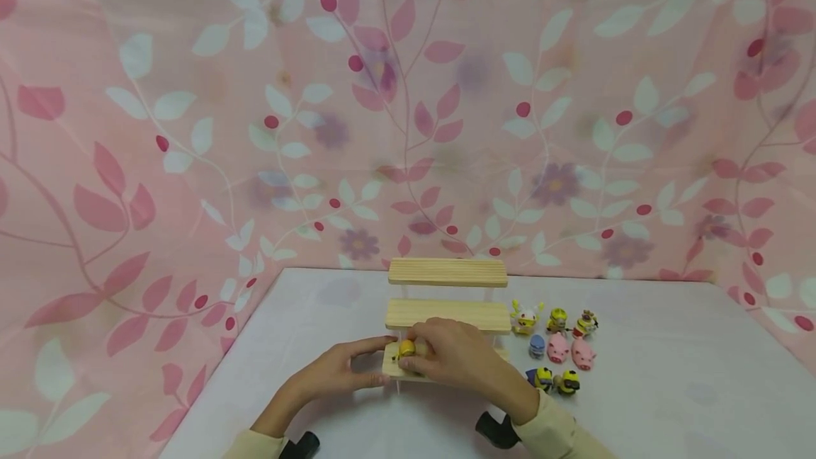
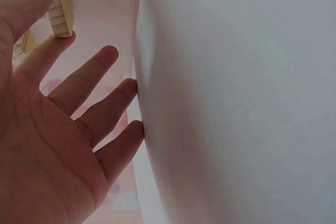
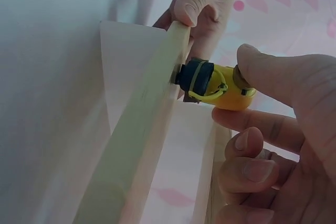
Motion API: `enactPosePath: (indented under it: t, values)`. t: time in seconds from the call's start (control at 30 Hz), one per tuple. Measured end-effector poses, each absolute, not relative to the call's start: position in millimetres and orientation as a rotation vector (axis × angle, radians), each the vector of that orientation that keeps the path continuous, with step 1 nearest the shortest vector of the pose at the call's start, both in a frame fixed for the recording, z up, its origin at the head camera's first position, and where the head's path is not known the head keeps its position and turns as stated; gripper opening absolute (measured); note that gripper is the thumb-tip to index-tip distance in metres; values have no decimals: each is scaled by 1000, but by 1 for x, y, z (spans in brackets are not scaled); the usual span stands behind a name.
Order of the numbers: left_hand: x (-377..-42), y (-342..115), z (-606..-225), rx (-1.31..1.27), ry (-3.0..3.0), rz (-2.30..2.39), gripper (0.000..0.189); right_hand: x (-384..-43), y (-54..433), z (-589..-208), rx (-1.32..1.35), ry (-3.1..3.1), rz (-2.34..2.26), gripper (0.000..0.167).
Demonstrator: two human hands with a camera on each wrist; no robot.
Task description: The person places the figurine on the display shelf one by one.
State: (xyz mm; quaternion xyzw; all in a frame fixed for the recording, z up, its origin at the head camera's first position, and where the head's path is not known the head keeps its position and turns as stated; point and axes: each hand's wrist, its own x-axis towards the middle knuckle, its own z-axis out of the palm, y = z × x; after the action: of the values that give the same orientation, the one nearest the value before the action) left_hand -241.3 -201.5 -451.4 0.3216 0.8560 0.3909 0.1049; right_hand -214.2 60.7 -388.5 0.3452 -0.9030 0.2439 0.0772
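Observation:
A three-tier stand with pale wooden boards [image 1: 448, 314] stands on the white tabletop. My right hand [image 1: 464, 358] pinches a small yellow minion figurine [image 3: 227, 85] with a dark blue lower body between thumb and index finger. Its feet meet the lowest board [image 3: 149, 108] near the left end, and it looks upright there in the head view. My left hand [image 1: 334, 372] holds the left end of that board between thumb and index finger. Its other fingers [image 2: 86, 80] are extended, apart from the wood.
Right of the stand, several small figurines stand in rows: a white-and-yellow one [image 1: 525, 319], pink pigs [image 1: 557, 348], a blue one [image 1: 537, 347] and yellow ones [image 1: 567, 382]. A pink floral cloth [image 1: 408, 126] hangs behind the white table [image 1: 688, 360].

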Motion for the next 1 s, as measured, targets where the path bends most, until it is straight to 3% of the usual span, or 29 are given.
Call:
enactPosePath:
  t: [1.0]
  values:
    - [-238,-201,-447,940,2500,1172,62,-206,68,-386,1012,-2706,701,37]
